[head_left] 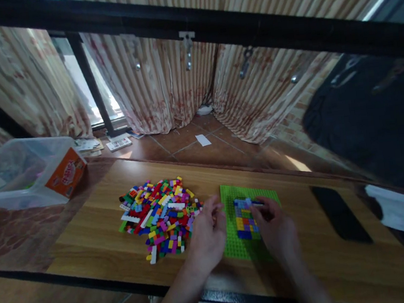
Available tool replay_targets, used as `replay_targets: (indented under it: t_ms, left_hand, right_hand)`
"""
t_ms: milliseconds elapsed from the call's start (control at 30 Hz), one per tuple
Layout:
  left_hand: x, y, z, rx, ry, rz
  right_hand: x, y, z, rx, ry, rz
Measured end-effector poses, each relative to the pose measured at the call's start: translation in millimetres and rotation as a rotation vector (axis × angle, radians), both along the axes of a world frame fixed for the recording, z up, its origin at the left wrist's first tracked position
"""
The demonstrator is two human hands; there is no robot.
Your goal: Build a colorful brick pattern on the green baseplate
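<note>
A green baseplate (261,194) lies on the wooden table, bearing a small block of coloured bricks (244,222) in yellow, blue and green. My right hand (276,228) rests on the plate's right part, its fingers pinched on a pale blue brick (246,203) at the top of the block. My left hand (207,233) sits at the plate's left edge with fingers curled; what it holds, if anything, is hidden. To its left lies a pile of loose coloured bricks (158,215).
A clear plastic box (25,171) with an orange label stands at the far left. A black flat phone-like object (340,213) lies right of the plate, with white cloth (402,211) beyond. A black bar crosses the top, with curtains behind.
</note>
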State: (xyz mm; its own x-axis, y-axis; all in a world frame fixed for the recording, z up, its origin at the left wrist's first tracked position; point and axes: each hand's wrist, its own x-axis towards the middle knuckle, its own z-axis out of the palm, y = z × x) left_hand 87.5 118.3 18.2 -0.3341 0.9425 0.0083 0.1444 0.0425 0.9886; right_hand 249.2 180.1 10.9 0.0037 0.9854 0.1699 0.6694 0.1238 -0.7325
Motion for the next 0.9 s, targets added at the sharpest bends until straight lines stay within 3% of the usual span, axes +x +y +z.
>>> replay_targets:
  t_ms: [200,433,900]
  left_hand:
    - [17.4,12.8,-17.2,-0.081,-0.049,-0.062]
    - [20.8,25.6,-29.8,-0.055,-0.011,-0.079]
    - [23.8,27.3,-31.1,-0.053,-0.015,-0.103]
  right_hand:
    - [-22.3,-6.9,-9.8,0.075,-0.205,0.129]
    - [-29.6,-3.7,-18.0,0.184,-0.383,0.131]
    - [-26.8,-8.1,-9.6,0.188,-0.336,0.095]
